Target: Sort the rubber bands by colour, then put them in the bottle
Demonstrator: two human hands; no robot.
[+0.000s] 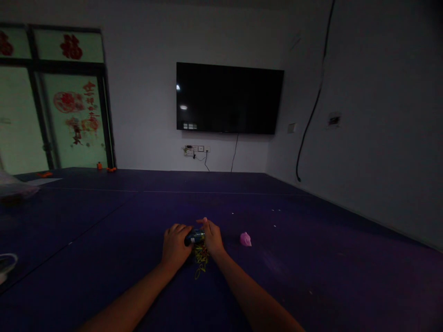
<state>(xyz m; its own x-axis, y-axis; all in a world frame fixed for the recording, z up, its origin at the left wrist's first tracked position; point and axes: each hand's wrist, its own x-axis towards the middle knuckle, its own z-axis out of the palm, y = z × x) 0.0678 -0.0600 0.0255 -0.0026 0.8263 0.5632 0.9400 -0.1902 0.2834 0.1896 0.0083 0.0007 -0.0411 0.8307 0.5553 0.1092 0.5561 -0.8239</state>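
Between my hands lies a small, dark, glossy bottle-like object [196, 236], on its side with a small pale patch; its exact kind is hard to make out in the dim light. My left hand [176, 245] curls its fingers over the left end. My right hand [213, 237] is closed around the other end, covering it, with the thumb side turned up. Just below, a tangle of thin yellow-green loops [200, 257], much like rubber bands, spills toward me on the dark purple surface [155, 295], with some reddish ones among them.
A crumpled pink lump [245, 239] rests right of my right hand. White scraps [274, 226] dot the surface. At the left are a round white-rimmed item [14, 256] and a pale plastic bag [15, 184]. Small orange things [111, 169] lie at the far edge, near the wall with a television [230, 99].
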